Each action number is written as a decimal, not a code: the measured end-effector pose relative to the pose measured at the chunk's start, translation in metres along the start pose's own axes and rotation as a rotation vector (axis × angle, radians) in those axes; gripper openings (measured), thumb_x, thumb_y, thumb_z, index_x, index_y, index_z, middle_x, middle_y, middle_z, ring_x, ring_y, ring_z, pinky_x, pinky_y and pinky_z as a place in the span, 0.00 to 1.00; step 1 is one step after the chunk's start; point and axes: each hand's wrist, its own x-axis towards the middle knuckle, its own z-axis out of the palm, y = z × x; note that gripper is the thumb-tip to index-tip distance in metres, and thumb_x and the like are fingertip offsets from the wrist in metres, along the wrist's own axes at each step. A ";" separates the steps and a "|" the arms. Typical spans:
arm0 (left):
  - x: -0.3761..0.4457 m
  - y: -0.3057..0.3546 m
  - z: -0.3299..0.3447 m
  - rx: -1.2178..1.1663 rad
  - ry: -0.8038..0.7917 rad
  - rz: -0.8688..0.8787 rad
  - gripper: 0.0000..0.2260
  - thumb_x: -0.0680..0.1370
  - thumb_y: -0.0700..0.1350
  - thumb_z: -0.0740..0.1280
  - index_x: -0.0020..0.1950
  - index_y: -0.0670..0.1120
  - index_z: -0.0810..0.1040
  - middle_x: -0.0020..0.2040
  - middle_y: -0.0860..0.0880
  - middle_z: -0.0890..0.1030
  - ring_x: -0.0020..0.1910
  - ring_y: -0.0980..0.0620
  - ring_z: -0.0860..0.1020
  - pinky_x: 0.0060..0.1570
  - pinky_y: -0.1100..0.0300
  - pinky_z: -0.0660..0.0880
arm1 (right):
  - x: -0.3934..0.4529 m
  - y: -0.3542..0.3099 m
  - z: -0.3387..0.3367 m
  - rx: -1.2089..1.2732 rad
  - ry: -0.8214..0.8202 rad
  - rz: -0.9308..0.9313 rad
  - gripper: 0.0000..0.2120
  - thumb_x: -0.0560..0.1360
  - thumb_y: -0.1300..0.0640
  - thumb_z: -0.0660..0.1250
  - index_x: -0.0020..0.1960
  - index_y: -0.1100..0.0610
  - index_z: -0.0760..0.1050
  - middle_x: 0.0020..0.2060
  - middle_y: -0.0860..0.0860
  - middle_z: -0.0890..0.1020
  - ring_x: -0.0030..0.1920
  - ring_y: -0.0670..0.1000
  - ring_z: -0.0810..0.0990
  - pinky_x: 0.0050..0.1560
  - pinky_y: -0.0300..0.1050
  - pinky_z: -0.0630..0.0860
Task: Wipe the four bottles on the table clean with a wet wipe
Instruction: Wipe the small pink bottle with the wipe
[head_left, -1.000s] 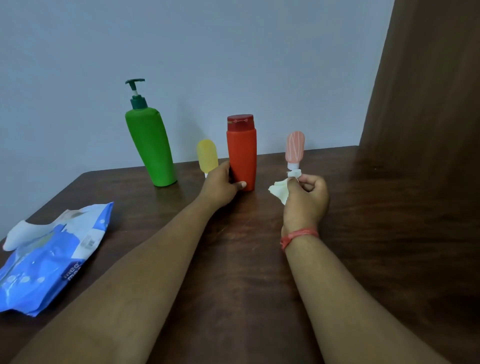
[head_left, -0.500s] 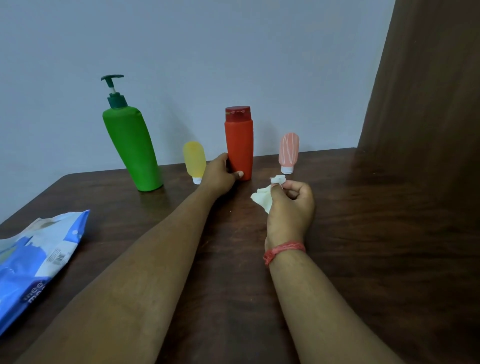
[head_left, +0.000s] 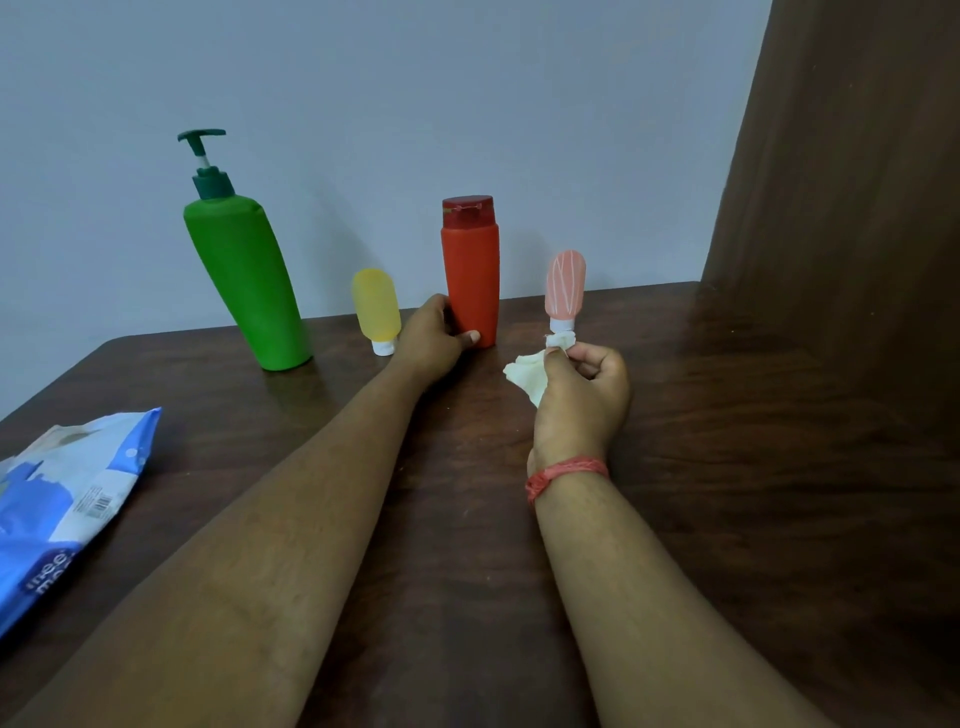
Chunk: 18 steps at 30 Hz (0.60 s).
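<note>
Wet wipe (head_left: 527, 375): bunched, pinched between thumb and fingertips of the right hand (head_left: 582, 395), which is curled closed around it. The wipe's upper end sits against the white cap of the pink bottle (head_left: 565, 288); whether it wraps the cap or only touches it cannot be told. Cannot tell either whether the pink bottle stands on the surface (head_left: 467, 519) or is lifted by the wipe grip.

Left hand (head_left: 434, 340): fingers and thumb curled round the base of the red bottle (head_left: 471, 275), which stands upright on the surface near the wall.

Other two bottles: yellow bottle (head_left: 376, 306) cap-down just left of the left hand, nearly touching it; green pump bottle (head_left: 244, 280) further left, leaning in view, well apart from both hands. Blue wipe pack (head_left: 67, 499) at the left edge of the surface.

Risks, as judged:
- Pink bottle rests on a narrow cap with its bulk above. A sideways rub at the cap would likely tip it, with no hand steadying its body.
- Left hand holds red, not pink, so the support is on the wrong bottle for this wipe.
- Drawing the left hand back could knock the yellow bottle over, also top-heavy on its cap.
- Wipe is wadded small, so coverage on the broad green and red bodies may be patchy unless it is opened out.
</note>
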 end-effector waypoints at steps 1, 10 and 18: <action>-0.001 0.000 0.000 0.006 -0.007 -0.006 0.24 0.77 0.46 0.74 0.69 0.45 0.69 0.67 0.45 0.78 0.63 0.46 0.77 0.60 0.53 0.74 | 0.002 -0.001 -0.001 0.002 0.008 -0.002 0.11 0.74 0.64 0.72 0.41 0.49 0.75 0.43 0.47 0.82 0.44 0.45 0.82 0.41 0.37 0.78; -0.037 0.003 0.010 0.032 0.178 -0.014 0.14 0.75 0.45 0.74 0.49 0.45 0.69 0.50 0.43 0.74 0.51 0.43 0.76 0.48 0.52 0.73 | 0.029 -0.012 -0.020 0.157 0.162 0.018 0.07 0.74 0.67 0.70 0.48 0.57 0.76 0.42 0.50 0.81 0.39 0.43 0.81 0.33 0.29 0.75; -0.050 0.041 0.053 0.180 -0.020 0.247 0.15 0.78 0.46 0.71 0.59 0.41 0.69 0.57 0.44 0.73 0.55 0.47 0.72 0.54 0.56 0.72 | 0.030 -0.013 -0.020 0.207 0.195 0.031 0.08 0.74 0.67 0.70 0.46 0.56 0.75 0.42 0.50 0.80 0.39 0.43 0.80 0.33 0.28 0.74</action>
